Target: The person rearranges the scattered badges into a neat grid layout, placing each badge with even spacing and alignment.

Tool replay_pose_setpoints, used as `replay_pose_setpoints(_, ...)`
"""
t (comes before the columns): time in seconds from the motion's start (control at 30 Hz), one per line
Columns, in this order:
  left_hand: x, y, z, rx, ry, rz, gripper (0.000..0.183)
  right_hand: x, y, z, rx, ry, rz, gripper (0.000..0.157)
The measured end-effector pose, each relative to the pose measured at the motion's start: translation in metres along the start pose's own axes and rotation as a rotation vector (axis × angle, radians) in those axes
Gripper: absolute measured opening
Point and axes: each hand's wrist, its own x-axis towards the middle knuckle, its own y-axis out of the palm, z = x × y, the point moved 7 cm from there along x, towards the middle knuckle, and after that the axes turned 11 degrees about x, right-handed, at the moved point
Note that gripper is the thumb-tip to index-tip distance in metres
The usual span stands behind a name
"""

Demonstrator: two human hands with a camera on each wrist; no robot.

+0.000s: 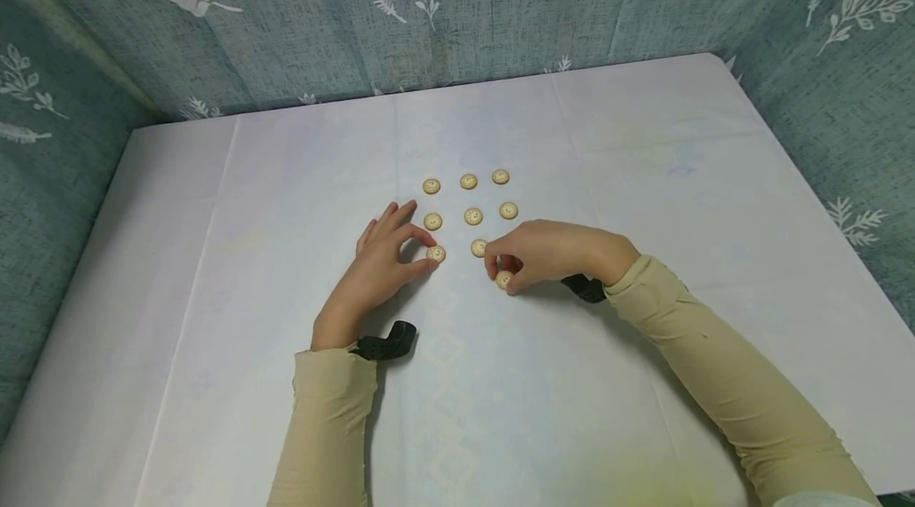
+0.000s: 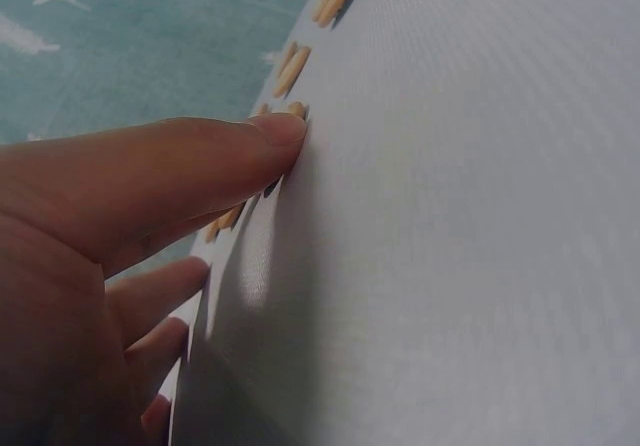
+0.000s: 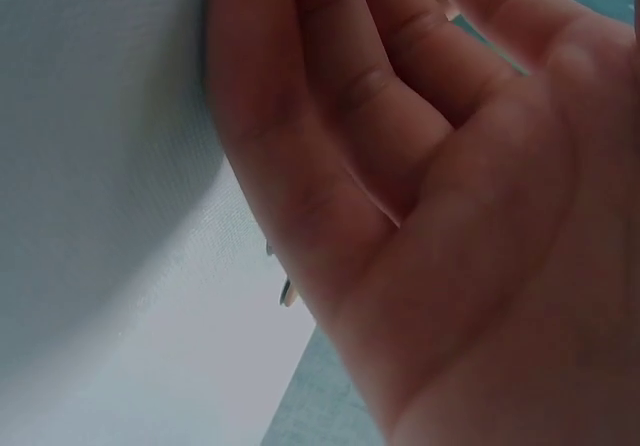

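Note:
Light wooden buttons lie in rows on the white-covered table. My left hand (image 1: 379, 265) pinches the front-left button (image 1: 436, 253) between thumb and index finger, its other fingers spread. In the left wrist view, the thumb (image 2: 230, 146) covers most of that button. To the right, my right hand (image 1: 546, 254) holds another button (image 1: 503, 280) between its thumb and curled fingers, close to the tabletop. Just beyond those fingers lies the front-middle button (image 1: 479, 248), partly hidden. In the right wrist view, the fingers (image 3: 260, 96) hide the held button.
Three buttons form the back row, with the middle one (image 1: 468, 181) between two others. A second row of three, including a centre button (image 1: 473, 216), lies nearer. The white tablecloth (image 1: 214, 253) reaches green leaf-patterned curtains (image 1: 500, 6) behind.

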Motion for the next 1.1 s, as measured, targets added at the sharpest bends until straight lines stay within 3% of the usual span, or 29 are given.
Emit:
replay_pose_setpoints(0.47,0.0,-0.002,-0.001,-0.003,0.007,0.007,0.018,0.0,-0.002,-0.004,0.007,0.008,0.031,0.016)
replay_pose_setpoints(1.1,-0.001,-0.002,-0.001,-0.002,0.01,0.012,0.019,-0.008,-0.015,-0.003,0.05,0.027,0.006,0.018)
